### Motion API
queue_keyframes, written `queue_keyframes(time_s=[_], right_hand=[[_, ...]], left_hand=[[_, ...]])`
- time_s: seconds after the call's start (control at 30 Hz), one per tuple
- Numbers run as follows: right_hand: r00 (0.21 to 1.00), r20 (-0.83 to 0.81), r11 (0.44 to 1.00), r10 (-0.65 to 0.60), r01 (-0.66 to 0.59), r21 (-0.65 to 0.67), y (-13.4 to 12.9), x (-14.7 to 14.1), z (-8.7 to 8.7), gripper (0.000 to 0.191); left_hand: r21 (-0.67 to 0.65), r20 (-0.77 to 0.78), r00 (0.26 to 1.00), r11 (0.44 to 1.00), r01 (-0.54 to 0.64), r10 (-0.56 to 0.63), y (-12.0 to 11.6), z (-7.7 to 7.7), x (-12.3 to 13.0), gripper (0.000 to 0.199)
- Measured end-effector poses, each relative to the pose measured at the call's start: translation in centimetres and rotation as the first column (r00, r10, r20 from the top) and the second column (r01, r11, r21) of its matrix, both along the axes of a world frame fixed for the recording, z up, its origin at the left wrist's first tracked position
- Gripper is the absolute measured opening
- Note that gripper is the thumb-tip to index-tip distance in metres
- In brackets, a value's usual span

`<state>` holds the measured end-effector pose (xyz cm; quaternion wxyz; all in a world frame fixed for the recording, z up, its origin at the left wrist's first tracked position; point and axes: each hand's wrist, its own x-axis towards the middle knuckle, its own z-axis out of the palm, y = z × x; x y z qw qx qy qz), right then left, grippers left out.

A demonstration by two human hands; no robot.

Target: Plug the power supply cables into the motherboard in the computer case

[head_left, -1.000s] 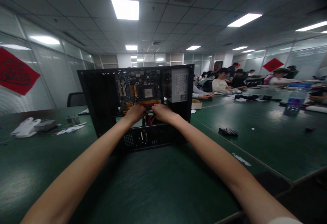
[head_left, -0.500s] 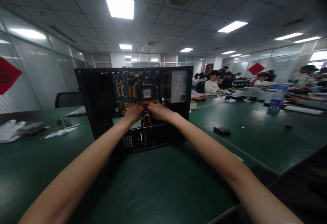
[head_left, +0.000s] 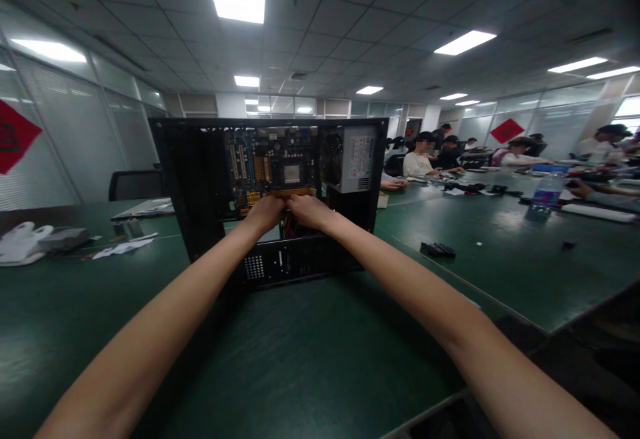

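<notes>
A black computer case (head_left: 187, 185) stands open-sided on the green table (head_left: 300, 339), facing me. Inside it is a motherboard (head_left: 277, 149) with a square silver processor (head_left: 292, 173) and coloured slots. A grey power supply (head_left: 357, 162) is fixed at the upper right, its fan beside the board. My left hand (head_left: 267, 211) and my right hand (head_left: 311, 211) meet at the motherboard's lower edge, fingers curled in close together over an orange slot. What the fingertips hold is hidden. Red and dark cables (head_left: 295, 229) hang just below my right hand.
Black parts (head_left: 437, 249) lie to the right of the case. A plastic bottle (head_left: 545, 193) stands further right. White plastic bags (head_left: 25, 242), a grey box (head_left: 65, 239) and papers (head_left: 124, 247) are on the left. Several people sit along the table at the back right.
My view has tilted slightly, so the case sits a little higher and further right. Both hands stay at the motherboard's lower edge, their fingers drawn slightly closer together.
</notes>
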<state>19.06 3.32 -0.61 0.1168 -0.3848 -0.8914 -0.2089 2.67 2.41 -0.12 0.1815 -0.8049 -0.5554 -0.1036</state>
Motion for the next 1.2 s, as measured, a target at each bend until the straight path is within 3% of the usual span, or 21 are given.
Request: queue_keyframes(time_s=[0.57,0.83,1.2], right_hand=[[1.0,-0.019,0.999,0.012,-0.012,-0.033,0.8,-0.5,0.1,0.036],[0.996,-0.036,0.995,0.085,-0.086,-0.045,0.3,1.2,-0.2,0.034],[0.995,0.03,0.991,-0.098,0.1,-0.085,0.7,1.5,0.0,0.034]], left_hand=[[-0.012,0.098,0.994,0.999,0.043,-0.041,0.7,-0.2,-0.4,0.027],[-0.024,0.109,0.994,0.999,0.021,-0.019,0.3,-0.5,-0.5,0.031],[-0.035,0.128,0.992,0.999,-0.006,0.011,-0.6,-0.7,-0.3,0.029]])
